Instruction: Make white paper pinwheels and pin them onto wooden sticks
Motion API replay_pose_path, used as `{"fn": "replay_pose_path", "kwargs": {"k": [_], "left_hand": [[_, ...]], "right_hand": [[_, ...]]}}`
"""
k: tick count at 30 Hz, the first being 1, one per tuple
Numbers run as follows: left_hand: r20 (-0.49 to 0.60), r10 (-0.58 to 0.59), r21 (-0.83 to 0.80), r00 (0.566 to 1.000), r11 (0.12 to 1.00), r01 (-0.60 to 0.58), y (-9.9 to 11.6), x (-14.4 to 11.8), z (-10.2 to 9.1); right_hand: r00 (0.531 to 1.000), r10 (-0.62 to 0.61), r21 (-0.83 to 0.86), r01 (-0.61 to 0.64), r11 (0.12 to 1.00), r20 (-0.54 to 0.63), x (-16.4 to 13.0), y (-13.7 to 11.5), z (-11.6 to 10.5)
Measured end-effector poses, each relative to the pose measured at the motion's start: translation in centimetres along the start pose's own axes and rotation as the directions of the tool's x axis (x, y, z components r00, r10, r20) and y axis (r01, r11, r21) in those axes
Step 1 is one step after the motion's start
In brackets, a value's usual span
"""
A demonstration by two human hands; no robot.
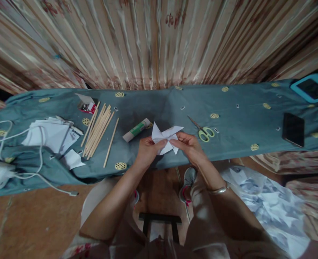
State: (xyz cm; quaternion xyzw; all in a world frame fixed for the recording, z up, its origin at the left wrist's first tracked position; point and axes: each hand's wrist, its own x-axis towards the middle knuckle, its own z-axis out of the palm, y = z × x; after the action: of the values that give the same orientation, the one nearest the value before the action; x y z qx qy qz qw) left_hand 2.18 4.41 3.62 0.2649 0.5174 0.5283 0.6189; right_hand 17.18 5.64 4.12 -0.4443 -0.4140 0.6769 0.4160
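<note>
Both hands meet over the near edge of the long table draped in a teal cloth with yellow round motifs. The left hand and the right hand each pinch a side of a folded white paper shape with pointed flaps, fingers closed on it, thumbs on top. The paper is lifted just above the cloth, between the two hands.

Taking that paper as the mark: just to its left lies a white glue stick with a green label, tilted. Farther left is a loose bundle of thin pale wooden sticks, with one stick lying apart on its near side. Beyond the sticks, a small open red and white box sits toward the curtain. Well to the left there is a heap of white paper sheets crossed by a white cable.

Just to the right of the paper lie scissors with pale green handles. Well to the right rests a black phone, and at the far right corner a tablet in a light blue case.

Nothing lies between the hands and the paper.
</note>
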Motion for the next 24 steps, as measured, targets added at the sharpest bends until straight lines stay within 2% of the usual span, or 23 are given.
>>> {"fn": "replay_pose_path", "kwargs": {"k": [7, 15, 20, 24], "left_hand": [[0.011, 0.08, 0.07, 0.997, 0.994, -0.081, -0.3, 0.3, -0.3], [0.047, 0.142, 0.157, 0.989, 0.977, -0.147, -0.5, 0.3, -0.6], [0.078, 0.135, 0.136, 0.988, 0.98, -0.145, -0.4, 0.3, -1.0], [0.045, 0.124, 0.106, 0.991, 0.986, -0.128, -0.2, 0.4, -1.1]], "right_hand": [[0.997, -0.05, -0.082, 0.046, 0.996, -0.058, 0.7, 0.4, 0.6], [0.995, -0.032, -0.059, 0.026, 0.998, -0.097, 0.9, 0.3, 1.3], [0.996, -0.038, -0.064, 0.032, 0.997, -0.085, 0.9, 0.7, 1.5], [0.995, -0.049, -0.079, 0.041, 0.996, -0.092, 1.0, 0.7, 1.6]]}}
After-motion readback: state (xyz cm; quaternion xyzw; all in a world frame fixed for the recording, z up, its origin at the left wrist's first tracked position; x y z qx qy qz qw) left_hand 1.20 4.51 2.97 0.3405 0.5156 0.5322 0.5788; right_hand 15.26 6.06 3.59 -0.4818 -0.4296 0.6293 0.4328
